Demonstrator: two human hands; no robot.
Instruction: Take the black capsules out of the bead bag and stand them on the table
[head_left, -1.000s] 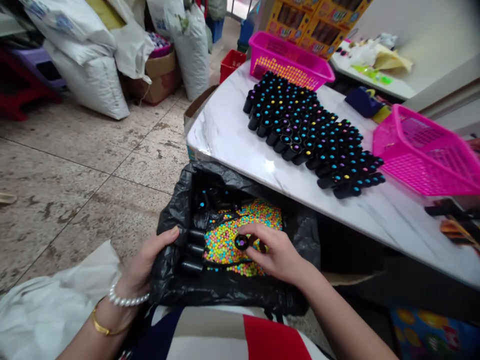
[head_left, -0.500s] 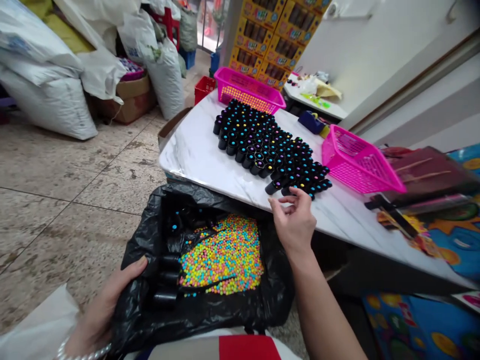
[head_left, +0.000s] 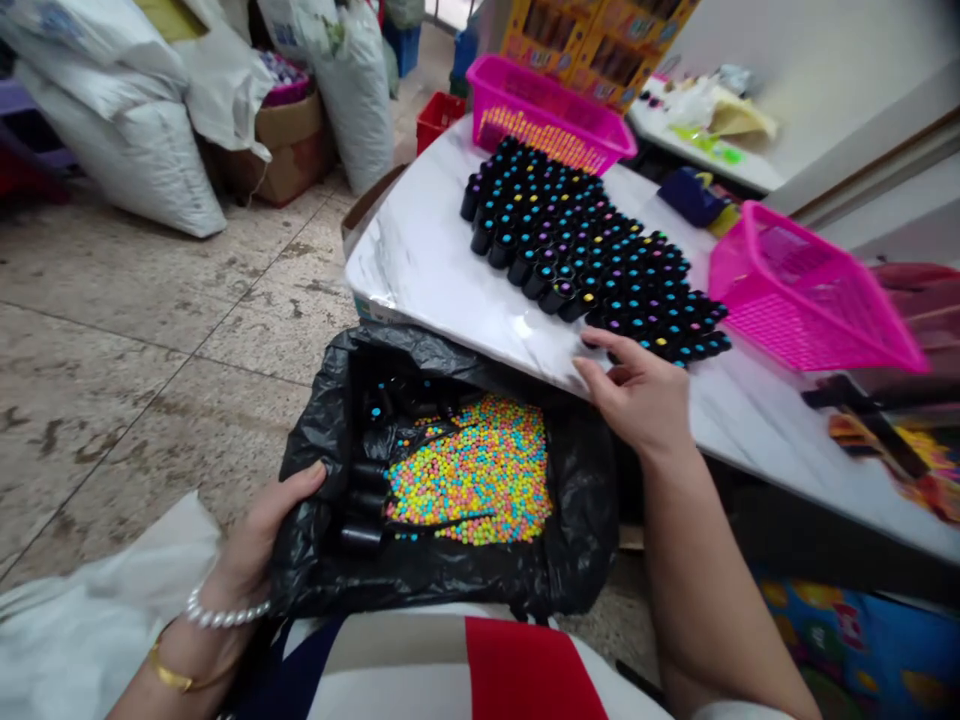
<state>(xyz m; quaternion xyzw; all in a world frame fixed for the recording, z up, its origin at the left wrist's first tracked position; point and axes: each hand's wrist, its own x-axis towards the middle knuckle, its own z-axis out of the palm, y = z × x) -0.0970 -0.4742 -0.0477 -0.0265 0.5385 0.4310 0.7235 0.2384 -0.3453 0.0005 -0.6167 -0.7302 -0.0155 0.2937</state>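
A black plastic bag (head_left: 450,580) lies open on my lap, filled with small beads (head_left: 480,480) in yellow, pink and blue. Several black tubes (head_left: 364,505) lie along its left side. My left hand (head_left: 259,545) grips the bag's left edge, thumb on top. My right hand (head_left: 637,395) hovers palm down over the near edge of the white marble table (head_left: 442,260), fingers loosely apart with nothing visible in them. It sits just in front of a dense block of standing black tubes (head_left: 592,255) with coloured tips.
A pink basket (head_left: 810,300) stands on the table right of the tubes, and another pink basket (head_left: 547,115) at the far end. White sacks (head_left: 135,150), a cardboard box (head_left: 292,140) and a red crate (head_left: 439,115) sit on the floor behind. Dark strips lie at the table's right.
A second ago my right hand held a black tube over the beads. It then rose to the front row of tubes on the table, and now it is empty at the table edge.
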